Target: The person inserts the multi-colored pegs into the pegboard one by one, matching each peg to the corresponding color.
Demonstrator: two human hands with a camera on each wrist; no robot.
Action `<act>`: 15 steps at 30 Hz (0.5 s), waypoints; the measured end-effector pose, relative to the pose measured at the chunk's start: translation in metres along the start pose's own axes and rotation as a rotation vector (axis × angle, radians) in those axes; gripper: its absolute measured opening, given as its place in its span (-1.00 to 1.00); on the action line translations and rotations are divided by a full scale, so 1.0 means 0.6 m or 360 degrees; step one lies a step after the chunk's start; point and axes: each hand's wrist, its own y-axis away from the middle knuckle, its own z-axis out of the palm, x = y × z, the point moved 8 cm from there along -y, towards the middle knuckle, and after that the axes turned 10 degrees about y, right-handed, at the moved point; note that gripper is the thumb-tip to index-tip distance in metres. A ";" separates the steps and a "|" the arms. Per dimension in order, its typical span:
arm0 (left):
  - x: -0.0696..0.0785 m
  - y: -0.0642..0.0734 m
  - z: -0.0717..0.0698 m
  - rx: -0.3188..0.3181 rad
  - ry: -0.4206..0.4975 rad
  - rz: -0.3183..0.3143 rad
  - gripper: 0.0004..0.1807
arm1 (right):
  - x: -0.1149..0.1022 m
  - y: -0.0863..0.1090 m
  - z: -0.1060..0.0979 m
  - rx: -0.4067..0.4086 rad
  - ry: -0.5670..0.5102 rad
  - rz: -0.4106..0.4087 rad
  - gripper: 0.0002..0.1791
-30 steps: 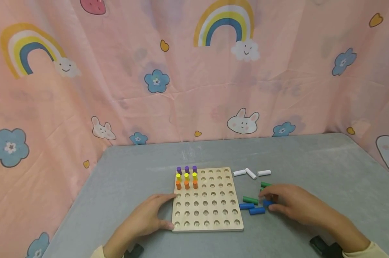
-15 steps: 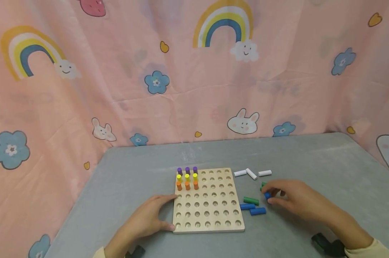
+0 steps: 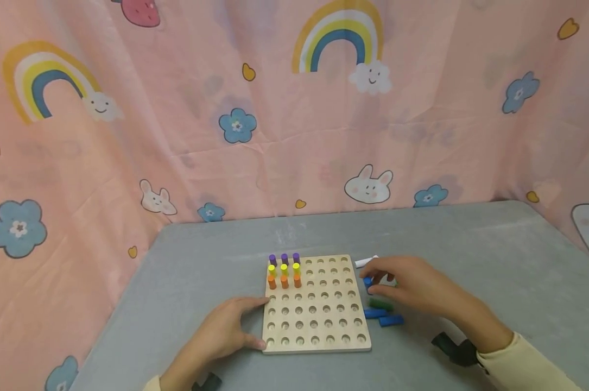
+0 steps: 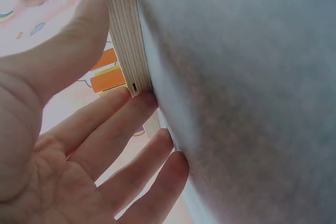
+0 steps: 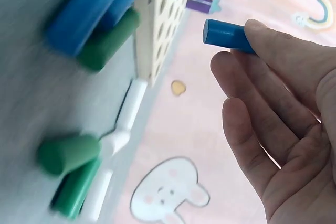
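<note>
A wooden pegboard [image 3: 318, 320] lies on the grey table, with purple, yellow and orange pegs [image 3: 284, 282] standing in its far left holes. My left hand [image 3: 226, 328] rests against the board's left edge, its fingers fairly straight and the thumb at the near corner. In the left wrist view the fingertips [image 4: 142, 100] touch the side of the board. Beside the board's right edge, my right hand [image 3: 411, 285] pinches a blue peg [image 5: 226, 34] between thumb and fingers, held above the table in the right wrist view.
Right of the board lie two blue pegs [image 3: 391, 321], a green peg [image 3: 381, 304] and a white peg [image 3: 365, 262]. More green pegs [image 5: 76, 187] and white pegs [image 5: 98, 195] show in the right wrist view. A pink patterned curtain [image 3: 284, 163] hangs behind the table.
My right hand has picked up a blue peg from the loose pile and moved left with it towards the board. My left hand stays at the board's edge.
</note>
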 end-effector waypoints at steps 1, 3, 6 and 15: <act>0.001 0.000 0.000 -0.0001 0.0007 0.0007 -0.09 | -0.004 -0.004 0.000 0.0009 -0.0008 -0.0009 -0.73; 0.001 -0.001 0.000 -0.0009 0.0023 0.0015 -0.10 | -0.014 -0.013 0.001 0.0019 -0.0025 -0.0026 -0.73; 0.001 -0.001 -0.001 -0.0022 0.0051 0.0023 -0.14 | -0.031 -0.028 0.005 0.0016 -0.0068 -0.0075 -0.74; 0.002 0.001 -0.002 -0.0025 0.0065 0.0041 -0.19 | -0.082 -0.081 0.037 -0.0038 -0.0145 -0.0061 -0.73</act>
